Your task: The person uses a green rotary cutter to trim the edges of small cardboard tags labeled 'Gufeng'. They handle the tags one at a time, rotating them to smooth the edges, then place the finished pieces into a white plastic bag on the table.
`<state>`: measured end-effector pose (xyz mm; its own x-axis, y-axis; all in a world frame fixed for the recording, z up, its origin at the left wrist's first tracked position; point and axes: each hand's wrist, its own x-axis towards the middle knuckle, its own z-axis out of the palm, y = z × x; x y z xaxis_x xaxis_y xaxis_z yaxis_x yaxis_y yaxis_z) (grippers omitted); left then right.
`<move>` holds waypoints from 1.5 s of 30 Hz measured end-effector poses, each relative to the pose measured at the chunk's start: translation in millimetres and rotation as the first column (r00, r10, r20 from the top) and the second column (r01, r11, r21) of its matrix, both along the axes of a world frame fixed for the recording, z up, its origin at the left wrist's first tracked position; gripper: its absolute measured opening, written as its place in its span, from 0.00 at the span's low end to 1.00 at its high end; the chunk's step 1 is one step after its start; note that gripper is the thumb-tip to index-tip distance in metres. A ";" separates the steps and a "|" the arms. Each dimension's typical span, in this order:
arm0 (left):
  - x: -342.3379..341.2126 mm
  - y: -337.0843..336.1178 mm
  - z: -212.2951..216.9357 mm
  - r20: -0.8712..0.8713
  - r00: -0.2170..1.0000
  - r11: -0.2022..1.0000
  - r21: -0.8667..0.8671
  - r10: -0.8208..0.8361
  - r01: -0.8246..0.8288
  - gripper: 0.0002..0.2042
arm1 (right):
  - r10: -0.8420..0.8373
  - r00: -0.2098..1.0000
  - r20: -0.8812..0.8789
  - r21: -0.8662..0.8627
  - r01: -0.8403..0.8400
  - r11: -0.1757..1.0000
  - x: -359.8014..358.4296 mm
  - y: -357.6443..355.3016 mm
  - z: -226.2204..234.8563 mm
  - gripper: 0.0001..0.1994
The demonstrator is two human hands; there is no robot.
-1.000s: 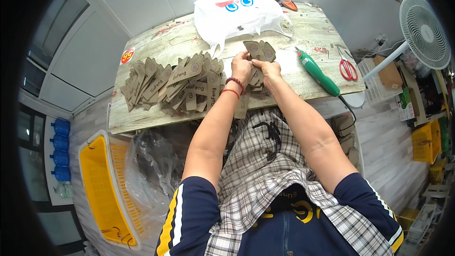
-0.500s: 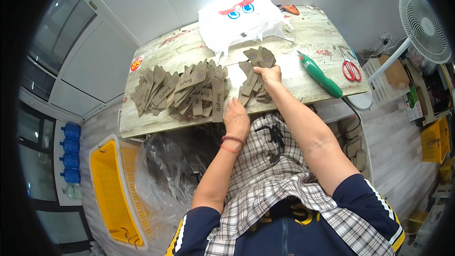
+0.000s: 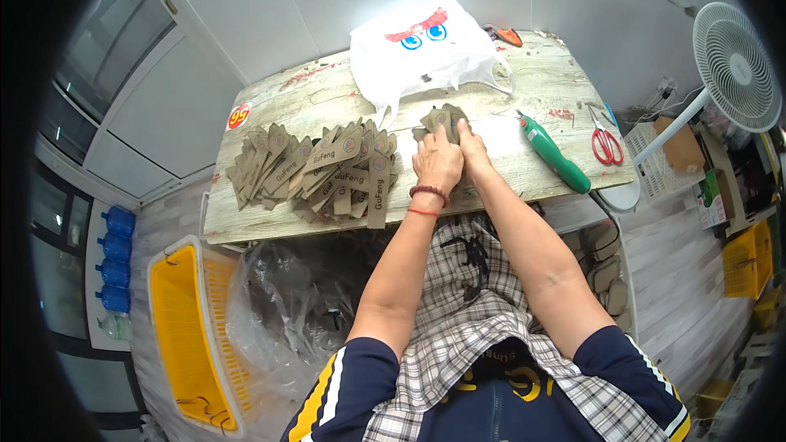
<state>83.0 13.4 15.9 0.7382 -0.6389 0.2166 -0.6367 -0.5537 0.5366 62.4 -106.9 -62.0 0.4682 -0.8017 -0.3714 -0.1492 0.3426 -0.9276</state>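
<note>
My left hand and my right hand are side by side at the middle of the table's near edge. Between them is a small bunch of flat grey-brown strips, its rounded tops showing beyond my fingers. Both hands are closed around this bunch, which they hide in large part. To the left lies a heap of the same strips, fanned and overlapping, with dark print and small round emblems. One strip at the heap's right side reaches toward the table edge.
Behind my hands a white plastic bag lies on the wooden table. To the right are a green corded power tool and red-handled scissors. A white fan stands farther right. A yellow basket and clear plastic sheeting are below left.
My left hand has moved up and right from beside the heap to the small bunch, closing on it next to my right hand. The spread bunch is now gathered closer. The view has shifted slightly.
</note>
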 end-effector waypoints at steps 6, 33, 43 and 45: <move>34.6 15.3 -63.8 -0.342 0.938 0.946 -0.321 -0.063 -0.054 0.11 | 0.030 0.988 -0.153 -0.013 -0.033 0.999 -3.8 13.1 25.0 0.56; 20.1 -19.9 -55.4 -0.805 0.201 0.548 -0.539 -0.558 -0.639 0.16 | 0.260 0.908 0.327 -0.079 -0.248 0.966 -70.0 31.7 44.8 0.26; 23.4 36.3 -47.0 -0.605 0.776 0.794 -0.554 -0.177 -0.251 0.09 | 0.209 0.878 0.431 0.036 -0.249 0.968 -72.7 71.9 46.6 0.22; 32.4 76.6 -18.6 -0.125 0.991 0.787 -0.616 -0.047 -0.041 0.07 | 0.150 0.905 0.399 0.076 -0.195 0.978 -83.8 74.0 46.7 0.22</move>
